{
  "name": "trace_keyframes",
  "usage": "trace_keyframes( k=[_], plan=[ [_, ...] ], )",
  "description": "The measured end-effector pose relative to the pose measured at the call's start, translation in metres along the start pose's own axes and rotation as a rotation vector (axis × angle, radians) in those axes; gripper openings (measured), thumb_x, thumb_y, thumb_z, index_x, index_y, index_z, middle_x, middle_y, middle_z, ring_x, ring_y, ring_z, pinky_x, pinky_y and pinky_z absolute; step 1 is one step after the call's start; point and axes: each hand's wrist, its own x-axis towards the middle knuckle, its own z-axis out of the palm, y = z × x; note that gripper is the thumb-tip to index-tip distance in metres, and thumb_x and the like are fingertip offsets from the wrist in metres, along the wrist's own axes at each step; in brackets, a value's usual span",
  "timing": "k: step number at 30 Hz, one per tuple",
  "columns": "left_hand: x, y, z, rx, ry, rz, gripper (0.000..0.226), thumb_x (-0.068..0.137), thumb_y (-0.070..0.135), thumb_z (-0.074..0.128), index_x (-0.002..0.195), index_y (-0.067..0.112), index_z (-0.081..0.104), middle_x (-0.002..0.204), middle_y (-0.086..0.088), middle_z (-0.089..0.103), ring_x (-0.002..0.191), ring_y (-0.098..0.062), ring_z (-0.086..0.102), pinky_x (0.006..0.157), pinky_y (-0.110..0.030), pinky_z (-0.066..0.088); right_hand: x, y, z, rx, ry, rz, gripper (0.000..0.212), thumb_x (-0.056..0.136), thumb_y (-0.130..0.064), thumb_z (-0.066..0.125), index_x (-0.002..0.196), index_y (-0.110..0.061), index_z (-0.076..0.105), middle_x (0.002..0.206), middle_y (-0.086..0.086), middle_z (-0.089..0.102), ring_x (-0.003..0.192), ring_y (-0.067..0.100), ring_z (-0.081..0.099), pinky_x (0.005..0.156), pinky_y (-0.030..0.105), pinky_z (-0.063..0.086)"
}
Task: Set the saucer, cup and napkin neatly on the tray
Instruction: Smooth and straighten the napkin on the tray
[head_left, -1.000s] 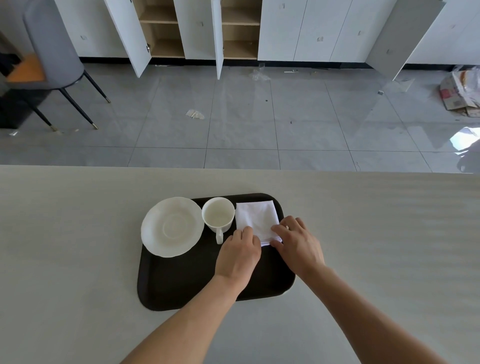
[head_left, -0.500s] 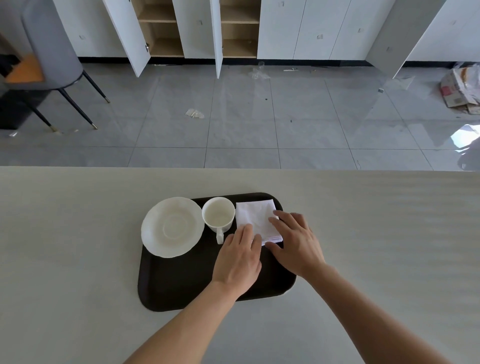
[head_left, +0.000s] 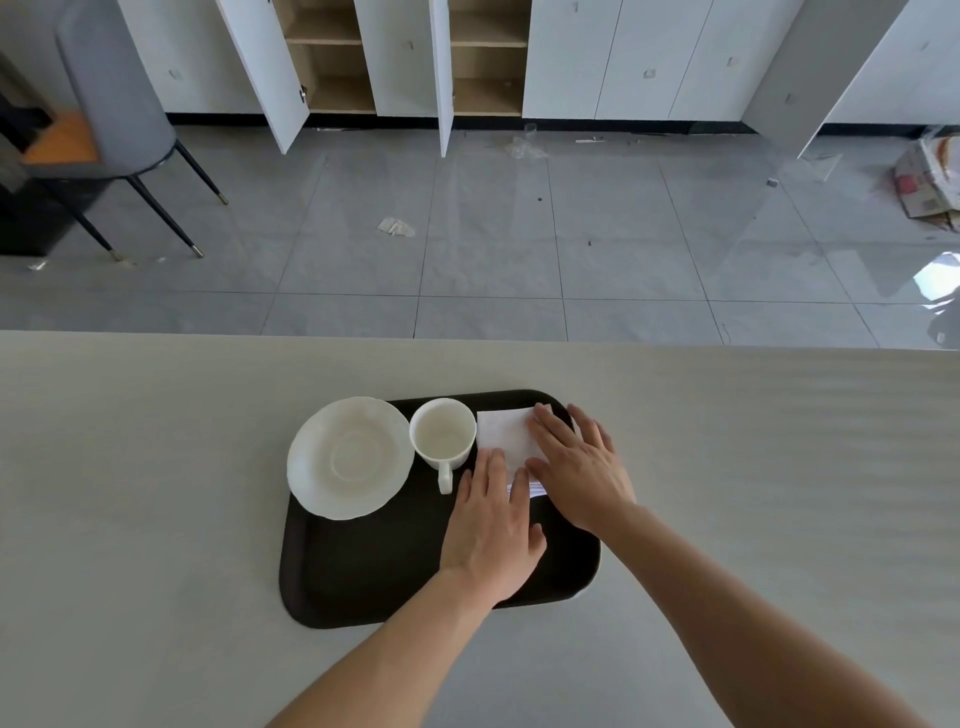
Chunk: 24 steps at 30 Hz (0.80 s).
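A dark brown tray (head_left: 374, 571) lies on the pale table. On its far left corner rests a white saucer (head_left: 349, 457), overhanging the rim slightly. A white cup (head_left: 442, 434) stands upright beside it, handle pointing toward me. At the tray's far right corner lies a folded white napkin (head_left: 501, 431). My right hand (head_left: 579, 467) lies flat on the napkin's right half, fingers spread. My left hand (head_left: 491, 525) rests palm down on the tray with its fingertips on the napkin's near edge. Neither hand grips anything.
The table (head_left: 156, 519) stretches wide to both sides of the tray. Beyond its far edge is a grey tiled floor, a grey chair (head_left: 114, 104) at the far left, and white cabinets (head_left: 405, 57) with open doors.
My right hand has slid forward over the napkin toward its far corner, flattening on it. My left hand has opened flat with its fingertips on the napkin's near edge.
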Motion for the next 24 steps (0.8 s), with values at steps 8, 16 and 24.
trace_keyframes(
  k=[8, 16, 24],
  plan=[
    [-0.008, -0.009, 0.010, -0.010, -0.017, 0.054, 0.078, 0.093, 0.054, 0.034, 0.154, 0.021, 0.000, 0.162, -0.021, -0.009, 0.149, -0.032, -0.016, 0.122, -0.049, 0.008, -0.024, 0.004, -0.003, 0.047, 0.107, 0.018, 0.053, 0.100, -0.041, 0.040, 0.150, -0.023, 0.034, 0.162, -0.009, 0.024, 0.151, 0.023, 0.009, 0.120, 0.043, 0.019],
    [-0.010, -0.013, 0.016, 0.068, -0.046, 0.084, 0.078, 0.092, 0.059, 0.023, 0.154, 0.023, -0.006, 0.160, -0.023, -0.016, 0.146, -0.032, -0.026, 0.120, -0.054, 0.001, -0.046, 0.010, 0.005, -0.022, 0.091, 0.037, 0.044, 0.100, -0.029, 0.044, 0.143, -0.025, 0.047, 0.157, -0.012, 0.036, 0.150, 0.026, 0.019, 0.119, 0.044, 0.024],
    [-0.005, -0.009, 0.010, 0.098, -0.094, 0.067, 0.081, 0.092, 0.061, 0.022, 0.153, 0.021, -0.011, 0.159, -0.024, -0.019, 0.146, -0.035, -0.026, 0.120, -0.054, -0.001, -0.047, 0.007, 0.003, -0.050, 0.082, 0.043, 0.049, 0.101, -0.041, 0.034, 0.147, -0.024, 0.040, 0.160, -0.008, 0.029, 0.150, 0.028, 0.013, 0.119, 0.042, 0.021]
  ],
)
